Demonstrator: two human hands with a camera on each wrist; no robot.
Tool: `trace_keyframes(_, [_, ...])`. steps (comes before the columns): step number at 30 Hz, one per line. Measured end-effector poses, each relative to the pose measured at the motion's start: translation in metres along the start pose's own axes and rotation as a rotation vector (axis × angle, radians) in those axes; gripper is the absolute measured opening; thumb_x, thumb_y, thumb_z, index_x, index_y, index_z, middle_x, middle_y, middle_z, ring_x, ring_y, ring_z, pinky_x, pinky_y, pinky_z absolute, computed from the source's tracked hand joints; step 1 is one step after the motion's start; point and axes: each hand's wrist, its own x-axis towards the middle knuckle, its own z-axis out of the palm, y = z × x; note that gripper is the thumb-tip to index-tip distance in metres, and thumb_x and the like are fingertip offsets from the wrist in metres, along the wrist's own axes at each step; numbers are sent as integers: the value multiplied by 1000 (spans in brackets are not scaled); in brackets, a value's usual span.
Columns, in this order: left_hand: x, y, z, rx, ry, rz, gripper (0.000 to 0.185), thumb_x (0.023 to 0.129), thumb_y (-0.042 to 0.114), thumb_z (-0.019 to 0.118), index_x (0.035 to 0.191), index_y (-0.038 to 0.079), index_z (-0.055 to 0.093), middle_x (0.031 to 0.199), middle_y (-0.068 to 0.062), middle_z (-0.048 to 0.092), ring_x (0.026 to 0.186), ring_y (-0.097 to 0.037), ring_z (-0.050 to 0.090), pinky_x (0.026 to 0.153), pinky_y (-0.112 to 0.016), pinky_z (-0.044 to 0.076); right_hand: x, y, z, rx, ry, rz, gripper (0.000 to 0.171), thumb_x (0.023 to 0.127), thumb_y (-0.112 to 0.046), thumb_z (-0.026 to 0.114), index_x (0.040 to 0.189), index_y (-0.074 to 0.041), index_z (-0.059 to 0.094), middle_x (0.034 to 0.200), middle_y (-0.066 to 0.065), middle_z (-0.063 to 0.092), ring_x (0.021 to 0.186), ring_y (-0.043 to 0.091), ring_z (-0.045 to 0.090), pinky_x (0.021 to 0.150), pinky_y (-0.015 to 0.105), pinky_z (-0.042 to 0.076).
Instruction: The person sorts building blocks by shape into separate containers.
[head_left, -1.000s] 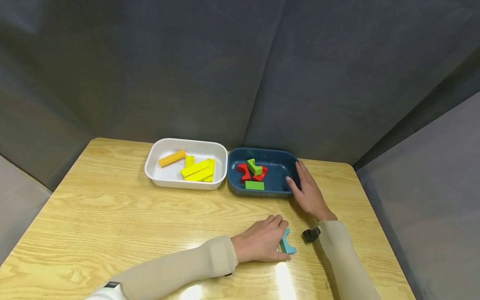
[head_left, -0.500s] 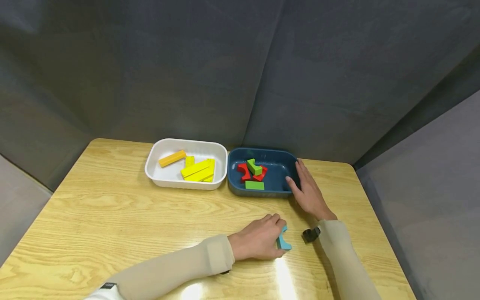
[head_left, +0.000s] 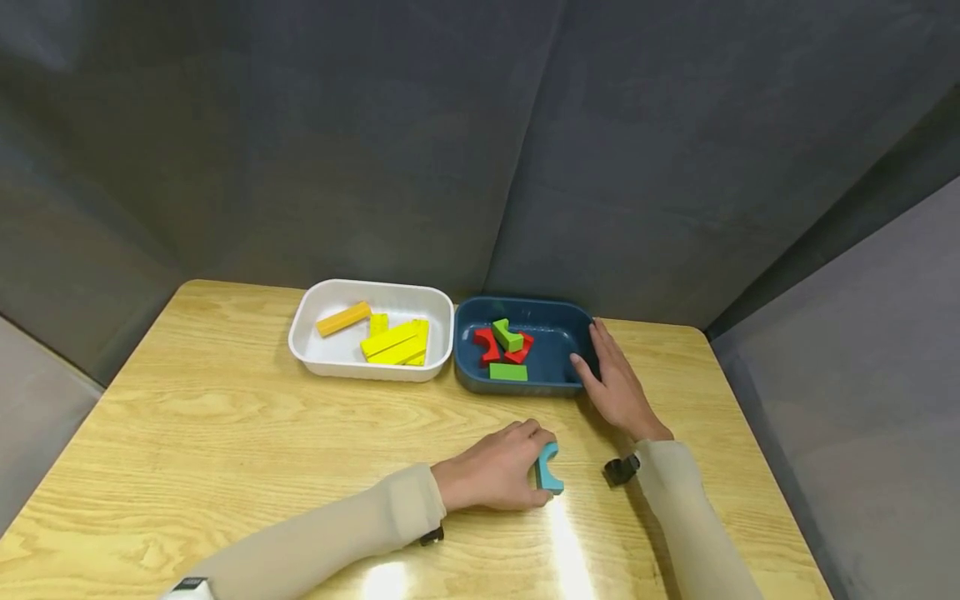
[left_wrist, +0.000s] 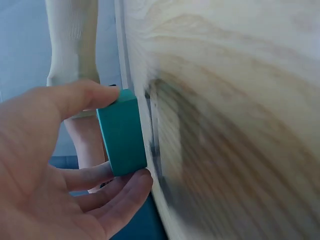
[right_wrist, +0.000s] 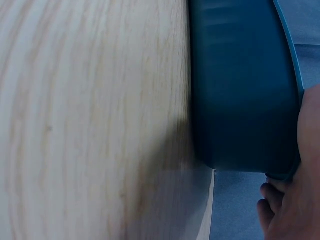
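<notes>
My left hand (head_left: pixel 495 471) pinches a light-blue arch block (head_left: pixel 550 483) between thumb and fingertips, close over the wooden table in front of the dark blue bin. In the left wrist view the block's flat side (left_wrist: pixel 124 137) faces the camera, thumb at one end and fingers at the other. My right hand (head_left: pixel 621 396) holds the right end of the dark blue bin (head_left: pixel 555 387), its thumb over the rim and the other fingers along the outside. Inside that bin lie red arch blocks (head_left: pixel 487 345), a green arch block (head_left: pixel 507 336) and a green rectangular block (head_left: pixel 508 372).
A white bin (head_left: pixel 360 369) stands left of the blue one, holding several yellow blocks (head_left: pixel 397 337) and an orange bar (head_left: pixel 343 319). Behind the table (head_left: pixel 262 442) hangs a dark grey curtain (head_left: pixel 375 150). Grey panels flank both sides.
My left hand has drawn the light-blue arch block leftward and slightly toward the bins. My right hand and both bins have stayed in place.
</notes>
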Motion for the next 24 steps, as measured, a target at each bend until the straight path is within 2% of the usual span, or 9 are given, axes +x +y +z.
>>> trace_keyframes(9, [-8,-11,-18,-57,57,-38,73,92,41,84,152,10,55,140,-3,60,122,-16,58,108,-31,52,-1,0,-1,-7,3,17,83,113,-58,41,173,-9,13,181,9,4,166,36,9,129,66,16])
trace_keyframes(15, [-8,-16,-29,-61,92,-62,75,92,41,84,154,11,54,140,-5,60,119,-19,59,108,-35,54,-2,-1,2,11,3,11,80,114,-55,40,174,-10,12,182,5,2,166,36,8,129,66,15])
trace_keyframes(24, [0,-17,-51,-43,154,-33,73,95,40,81,155,9,54,148,-9,60,131,-25,60,115,-38,50,-3,0,4,21,29,-4,78,115,-56,36,173,-10,12,181,5,3,166,37,9,129,66,14])
